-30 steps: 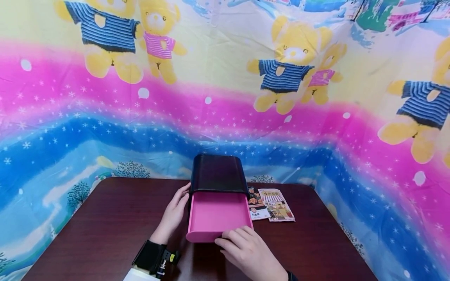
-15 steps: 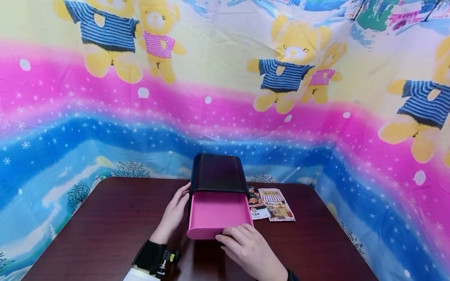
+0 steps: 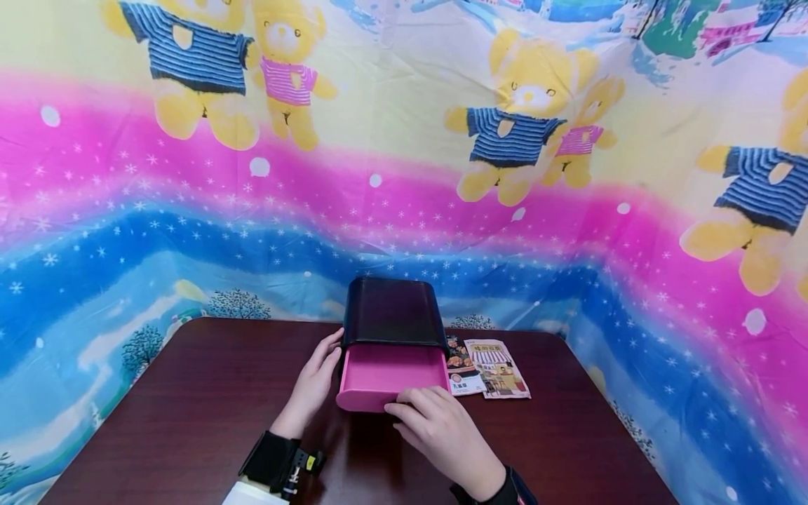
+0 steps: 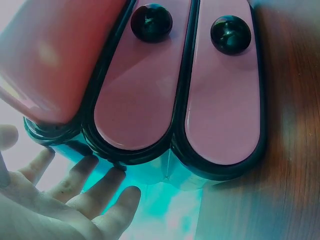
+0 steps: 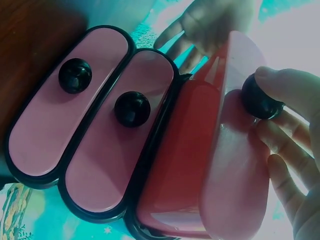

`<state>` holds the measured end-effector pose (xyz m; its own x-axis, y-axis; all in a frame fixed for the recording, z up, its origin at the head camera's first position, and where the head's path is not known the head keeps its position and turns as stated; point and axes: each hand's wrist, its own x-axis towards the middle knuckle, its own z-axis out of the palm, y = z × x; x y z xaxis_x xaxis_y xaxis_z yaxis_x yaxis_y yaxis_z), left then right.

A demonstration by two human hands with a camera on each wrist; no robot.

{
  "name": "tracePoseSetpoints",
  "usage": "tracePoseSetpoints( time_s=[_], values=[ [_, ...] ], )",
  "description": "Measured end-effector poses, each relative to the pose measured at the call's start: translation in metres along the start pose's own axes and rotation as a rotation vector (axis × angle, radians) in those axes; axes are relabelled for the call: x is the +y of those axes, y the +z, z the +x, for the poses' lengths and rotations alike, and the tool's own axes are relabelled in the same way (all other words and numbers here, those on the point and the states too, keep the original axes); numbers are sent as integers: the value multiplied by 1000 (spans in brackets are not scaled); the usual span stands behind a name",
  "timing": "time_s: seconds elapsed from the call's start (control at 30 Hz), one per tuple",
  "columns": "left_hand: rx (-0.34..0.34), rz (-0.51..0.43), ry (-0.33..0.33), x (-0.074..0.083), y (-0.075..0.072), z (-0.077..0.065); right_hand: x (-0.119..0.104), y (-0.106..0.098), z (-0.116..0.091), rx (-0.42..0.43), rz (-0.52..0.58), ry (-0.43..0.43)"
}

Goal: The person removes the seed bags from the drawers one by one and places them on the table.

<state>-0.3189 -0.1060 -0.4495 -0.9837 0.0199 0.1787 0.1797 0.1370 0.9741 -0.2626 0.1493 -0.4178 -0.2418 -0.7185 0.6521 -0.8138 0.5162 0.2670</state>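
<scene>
A small black cabinet (image 3: 394, 312) with three pink drawers stands on the table. Its top drawer (image 3: 394, 366) is pulled partly out, and the bare pink inside shows. My right hand (image 3: 435, 431) is at that drawer's front; in the right wrist view, thumb and fingers pinch its round black knob (image 5: 262, 97). Flat along the cabinet's left side lies my left hand (image 3: 317, 379), its fingers (image 4: 107, 187) fairly straight in the left wrist view. Below, the middle drawer (image 5: 120, 135) and the bottom drawer (image 5: 65, 110) are closed, each with a black knob.
Two printed packets, one dark and white (image 3: 466, 375) and one with a striped awning picture (image 3: 499, 368), lie to the right of the cabinet on the dark brown table (image 3: 208, 393). A patterned cloth (image 3: 404, 210) with bears hangs behind the table.
The top drawer has slid partway back into the cabinet, away from me, with my right hand moving along at its front. My left hand stays at the cabinet's side.
</scene>
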Motion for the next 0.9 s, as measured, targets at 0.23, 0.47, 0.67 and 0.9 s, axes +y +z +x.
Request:
tracePoseSetpoints(
  time_s=[0.23,0.47,0.67,0.9],
  values=[
    [18,8,16,-1,2,0,2,0,3,-18,22,18],
    [6,-5,-13,-1,1,0,4,3,3,-29,30,45],
    [3,-1,-19,-1,0,-1,10,10,5,-23,44,75],
    [-5,-21,-6,-2,2,-1,20,19,7,-37,68,136]
  ],
)
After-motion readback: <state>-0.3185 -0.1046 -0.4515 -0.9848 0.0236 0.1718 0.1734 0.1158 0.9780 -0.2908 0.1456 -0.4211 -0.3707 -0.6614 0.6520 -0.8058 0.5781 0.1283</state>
